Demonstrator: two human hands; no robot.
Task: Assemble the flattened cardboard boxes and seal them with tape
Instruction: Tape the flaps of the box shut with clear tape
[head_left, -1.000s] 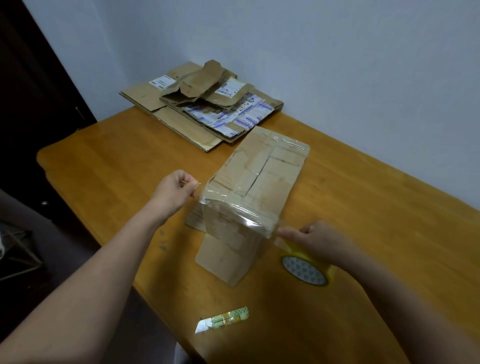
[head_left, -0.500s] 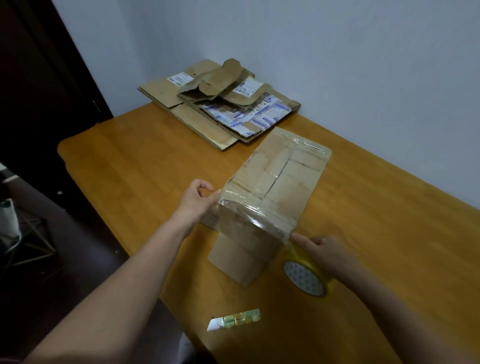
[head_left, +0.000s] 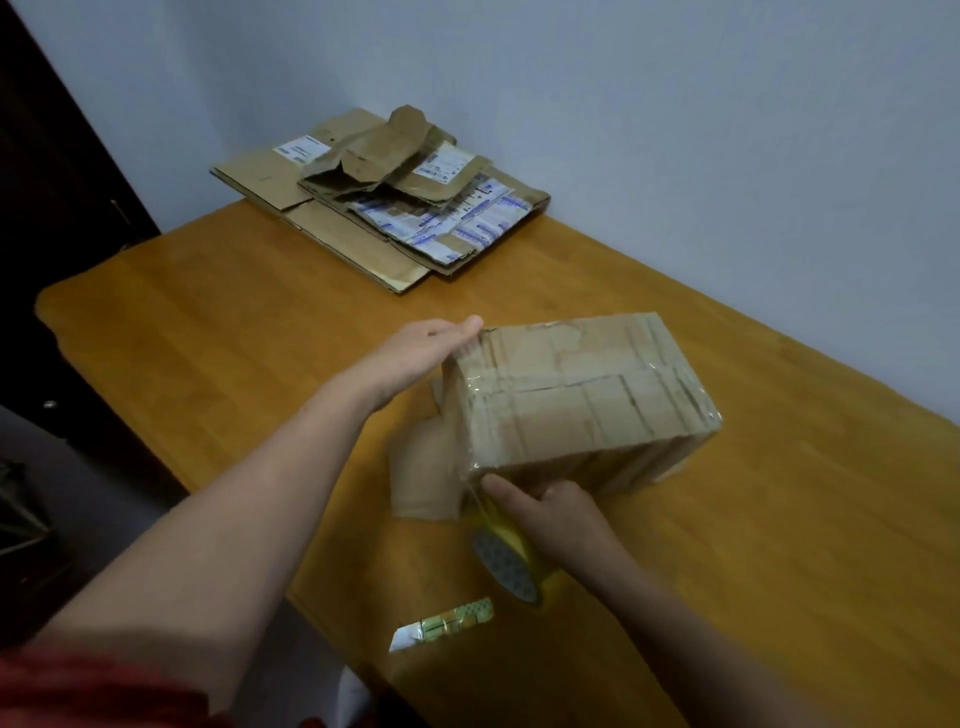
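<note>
Nearest the camera, a red sleeve (head_left: 104, 691) on the left arm. At the near table edge lies a small box cutter (head_left: 447, 622), green-patterned handle, blade end pointing left, well clear of either hand. Just beyond it is a tape roll (head_left: 506, 566) with a yellow core, standing on edge on the wooden table (head_left: 234, 338). The right hand (head_left: 556, 512) grasps the roll from above, forefinger stretched forward and touching the near lower corner of the cardboard box (head_left: 582, 405). A short run of clear tape goes from the roll up to that same corner. The box sits mid-table directly ahead of the right hand, long side toward the camera. Its top is shut, the flaps meet in a seam, and glossy tape is wrapped over the top and the near face. Contents cannot be seen. At its left end one flap (head_left: 423, 473) hangs open and lies down on the table. The left hand (head_left: 421, 351) is flat and released, fingers straight, pressed against the upper far corner of that left end. At the far edge of the table, a stack of flattened cardboard boxes (head_left: 384, 208) with white shipping labels, resting close to the pale wall (head_left: 675, 130).
</note>
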